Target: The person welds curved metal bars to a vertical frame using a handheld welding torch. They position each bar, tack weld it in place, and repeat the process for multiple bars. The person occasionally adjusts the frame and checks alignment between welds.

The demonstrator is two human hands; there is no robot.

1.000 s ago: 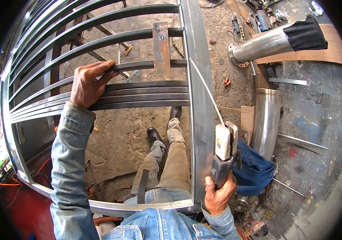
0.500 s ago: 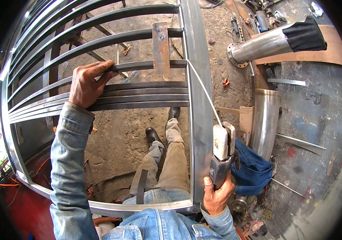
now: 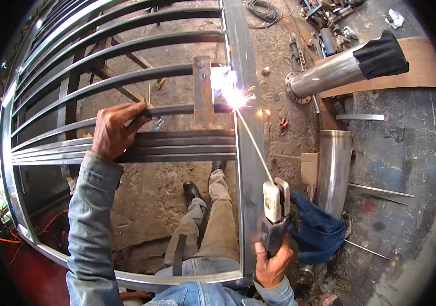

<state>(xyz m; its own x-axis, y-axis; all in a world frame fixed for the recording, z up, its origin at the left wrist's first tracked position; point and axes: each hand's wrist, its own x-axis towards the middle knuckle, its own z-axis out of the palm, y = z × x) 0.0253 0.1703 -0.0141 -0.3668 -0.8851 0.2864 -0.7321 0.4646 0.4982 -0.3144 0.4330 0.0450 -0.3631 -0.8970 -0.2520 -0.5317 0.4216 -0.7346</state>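
Observation:
My left hand (image 3: 118,130) pinches a curved steel bar (image 3: 172,109) of a barred metal frame. My right hand (image 3: 274,262) is wrapped around the black handle of a welding electrode holder (image 3: 273,204) with pale jaws. A thin welding rod (image 3: 253,143) runs from these jaws to the joint where the pinched bar meets the frame's wide side rail (image 3: 251,173). At the rod's tip a white-violet welding arc (image 3: 236,97) glares and throws sparks, hiding the joint. A rusty flat metal strip (image 3: 203,92) lies across the bars beside the arc.
Several loose steel bars (image 3: 187,148) lie side by side below my left hand. On the right are a flanged pipe (image 3: 325,71) with a black cover, an upright metal cylinder (image 3: 334,173) and a blue cloth (image 3: 317,229). Coiled cable (image 3: 264,11) lies at the back.
An arc has flared up at the rod's tip, with sparks. The frame and both hands sit lower in the view. My right hand and the holder have shifted slightly left.

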